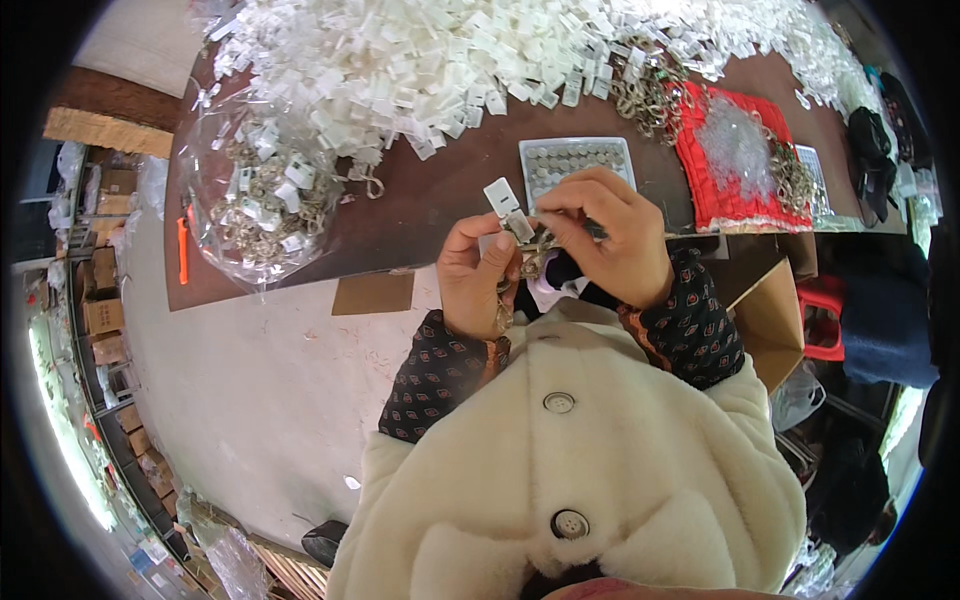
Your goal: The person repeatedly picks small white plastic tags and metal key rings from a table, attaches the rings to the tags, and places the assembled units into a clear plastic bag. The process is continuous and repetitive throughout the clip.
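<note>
In front of my chest, just off the table's near edge, my left hand (474, 278) grips a small white plastic case (517, 226) between thumb and fingers. A white flap with a dark slot (499, 197) stands up from it. Metal keychain hardware (540, 243) hangs by the case, partly hidden by my fingers. My right hand (618, 238) is closed in a pinch at the case's right side; what its fingertips hold cannot be made out. Beyond the hands lies a white tray (575, 141) with rows of round silver coin-like pieces.
A heap of white plastic pieces (420, 60) covers the table's far side. Metal clasps (650, 95) lie beside a red bag (697, 185) with small clear pieces (735, 145). A clear bag (275, 205) of keychains and an orange-handled tool (183, 250) sit left. A cardboard box (765, 325) stands right.
</note>
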Demonstrator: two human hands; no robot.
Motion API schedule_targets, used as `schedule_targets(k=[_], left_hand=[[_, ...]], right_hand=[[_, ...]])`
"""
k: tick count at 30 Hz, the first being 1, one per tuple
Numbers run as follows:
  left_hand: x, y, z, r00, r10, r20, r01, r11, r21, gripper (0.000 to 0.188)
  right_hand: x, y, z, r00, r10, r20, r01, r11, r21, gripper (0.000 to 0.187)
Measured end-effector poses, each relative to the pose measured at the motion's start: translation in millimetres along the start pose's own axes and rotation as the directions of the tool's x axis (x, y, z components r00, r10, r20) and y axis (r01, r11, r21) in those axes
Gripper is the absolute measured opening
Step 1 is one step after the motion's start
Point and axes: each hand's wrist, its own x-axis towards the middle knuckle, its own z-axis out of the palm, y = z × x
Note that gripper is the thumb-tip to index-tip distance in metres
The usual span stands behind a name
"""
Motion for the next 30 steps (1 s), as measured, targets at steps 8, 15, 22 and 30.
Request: schedule_targets(k=[8,15,22,30], left_hand=[[0,-2,1,0.999,0.020,0.037,-0.020,1.000,-0.017,0.016],[1,-3,-2,0.998,-0.065,0.013,0.065,0.998,-0.012,0.013],[8,-12,-14,0.991,-0.119,-0.058,0.117,0.993,-0.028,0.014],[11,-8,-13,0.965,-0.167,-0.203,0.184,0.980,0.070,0.017]], right_hand=[[3,-14,4,0.982,-0.176,0.068,0.184,0.973,-0.142,0.023],[8,-7,8,0.951,-0.306,0.051,0.311,0.934,-0.175,0.035],[-5,11,23,0.951,-0.305,0.048,0.308,0.931,-0.196,0.040],[16,55,26,0.989,-0.151,0.004,0.139,0.898,-0.417,0.034]])
